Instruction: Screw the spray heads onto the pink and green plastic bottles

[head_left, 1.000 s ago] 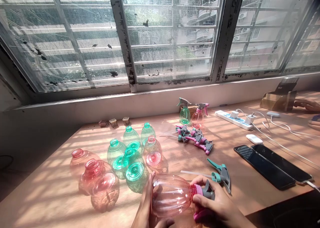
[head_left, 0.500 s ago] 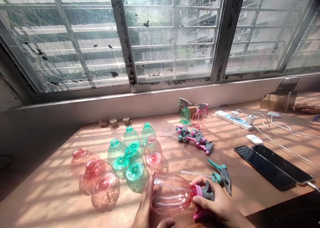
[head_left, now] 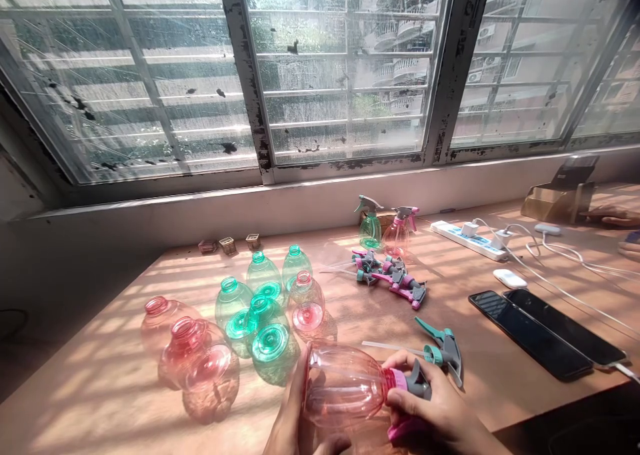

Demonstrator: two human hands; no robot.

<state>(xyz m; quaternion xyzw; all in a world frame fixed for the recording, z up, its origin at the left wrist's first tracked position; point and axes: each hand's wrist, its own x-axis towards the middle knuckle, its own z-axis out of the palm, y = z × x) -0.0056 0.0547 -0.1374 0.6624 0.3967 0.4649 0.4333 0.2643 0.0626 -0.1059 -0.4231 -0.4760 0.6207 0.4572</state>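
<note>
A clear pink spray bottle (head_left: 343, 385) lies on its side between my hands, its base to the left. My left hand (head_left: 293, 408) is wrapped round the base end, with the thumb low in front. At the neck, my right hand (head_left: 425, 395) grips the pink collar of the grey and pink spray head (head_left: 397, 380), fingers behind and thumb in front. A thin tube shows faintly inside the bottle. Just beyond my right hand lies a loose teal and grey spray head (head_left: 443, 354) with its tube pointing left.
Several open green bottles (head_left: 270, 342) and pink bottles (head_left: 187, 348) stand at left. Behind are a pile of spray heads (head_left: 393, 276) and two fitted spray bottles (head_left: 370, 230). Phones (head_left: 530, 335), a power strip (head_left: 467, 240) and another person's hand (head_left: 613, 215) are at right.
The pink bottle and both hands have shifted very slightly to the right. My grip looks the same, and the other things have stayed put.
</note>
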